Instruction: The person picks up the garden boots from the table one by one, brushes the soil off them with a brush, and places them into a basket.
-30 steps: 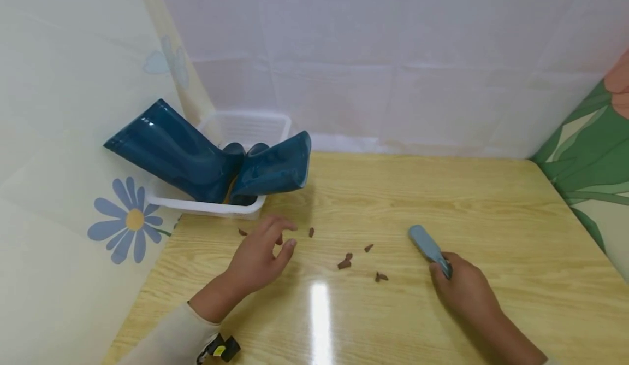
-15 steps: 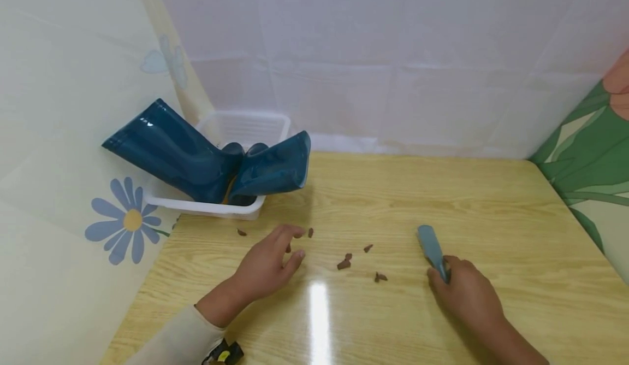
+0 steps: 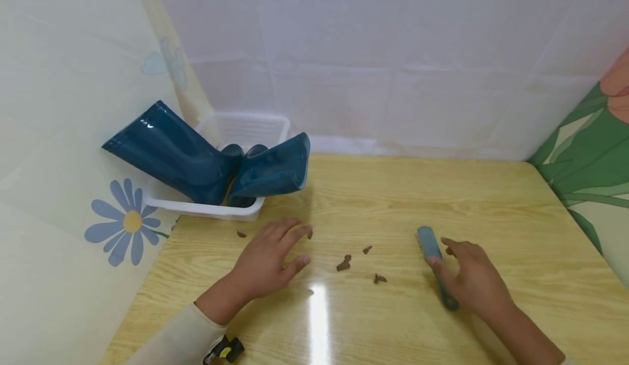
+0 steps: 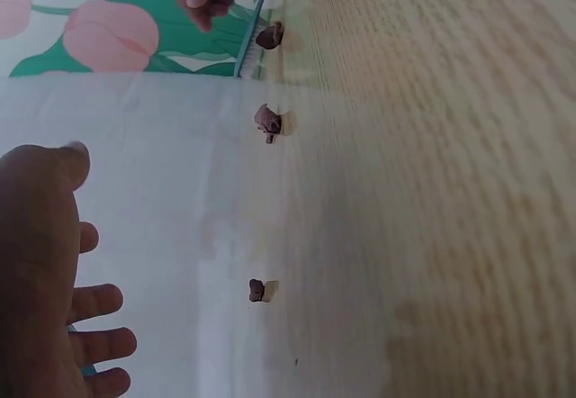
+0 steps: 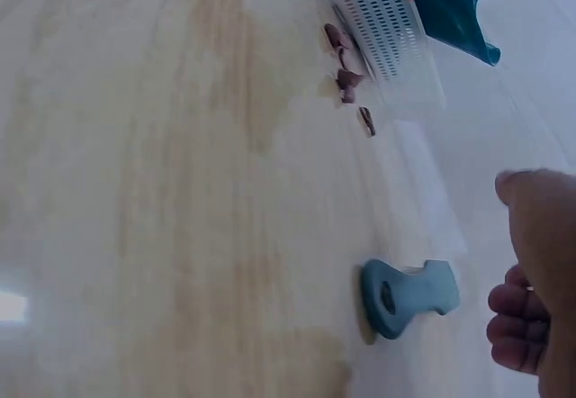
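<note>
A grey-blue brush (image 3: 435,265) lies flat on the wooden table (image 3: 442,195); in the right wrist view its handle end (image 5: 405,295) shows free. My right hand (image 3: 469,277) rests just right of it with fingers relaxed and holds nothing. My left hand (image 3: 274,254) lies on the table with spread fingers, beside small brown crumbs (image 3: 344,264). More crumbs (image 4: 267,121) appear in the left wrist view ahead of that hand (image 4: 45,272).
Two dark teal rubber boots (image 3: 172,154) lean in a white slotted basket (image 3: 206,208) at the table's back left. Light curtains close the back and left sides; a green floral cloth (image 3: 589,174) hangs at the right. A glare spot lies near the front.
My right hand has let go of the brush, which now lies on the table beside it. My left hand has lowered flat and slid slightly right.
</note>
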Available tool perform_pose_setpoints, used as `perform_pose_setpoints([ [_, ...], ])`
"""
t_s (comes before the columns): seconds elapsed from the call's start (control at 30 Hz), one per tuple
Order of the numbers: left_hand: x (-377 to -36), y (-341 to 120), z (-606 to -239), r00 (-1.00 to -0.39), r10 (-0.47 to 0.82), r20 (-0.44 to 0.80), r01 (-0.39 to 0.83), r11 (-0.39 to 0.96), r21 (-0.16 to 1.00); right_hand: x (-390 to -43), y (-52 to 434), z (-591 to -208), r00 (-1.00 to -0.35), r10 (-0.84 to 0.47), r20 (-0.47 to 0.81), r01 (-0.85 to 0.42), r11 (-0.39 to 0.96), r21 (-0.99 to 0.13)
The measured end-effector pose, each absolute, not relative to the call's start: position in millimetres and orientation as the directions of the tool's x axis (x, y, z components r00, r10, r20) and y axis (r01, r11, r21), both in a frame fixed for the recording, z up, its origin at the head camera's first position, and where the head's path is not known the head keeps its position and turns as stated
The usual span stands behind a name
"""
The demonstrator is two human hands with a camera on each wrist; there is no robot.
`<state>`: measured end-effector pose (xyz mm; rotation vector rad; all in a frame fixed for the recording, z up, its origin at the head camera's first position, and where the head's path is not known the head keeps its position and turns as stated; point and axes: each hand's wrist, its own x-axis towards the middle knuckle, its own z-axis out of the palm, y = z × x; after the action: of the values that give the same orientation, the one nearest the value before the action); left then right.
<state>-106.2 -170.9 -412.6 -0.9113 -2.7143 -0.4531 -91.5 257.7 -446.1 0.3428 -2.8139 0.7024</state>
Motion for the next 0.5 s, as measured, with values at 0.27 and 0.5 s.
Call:
perform_pose_setpoints([
  [0.27,-106.4,-175.5,-411.6,-0.788,0.565,0.244,0.609,0.774,0.172,-98.7,259.5,-435.3,-0.914,-0.311,0.262,-0.392,0.845,-0.364],
  [0.5,-104.6,-173.6,-411.0,-0.772,0.604,0.197,0.630,0.767,0.122,-98.7,256.0,-426.0,-0.884,-0.411,0.223,-0.458,0.856,-0.239],
])
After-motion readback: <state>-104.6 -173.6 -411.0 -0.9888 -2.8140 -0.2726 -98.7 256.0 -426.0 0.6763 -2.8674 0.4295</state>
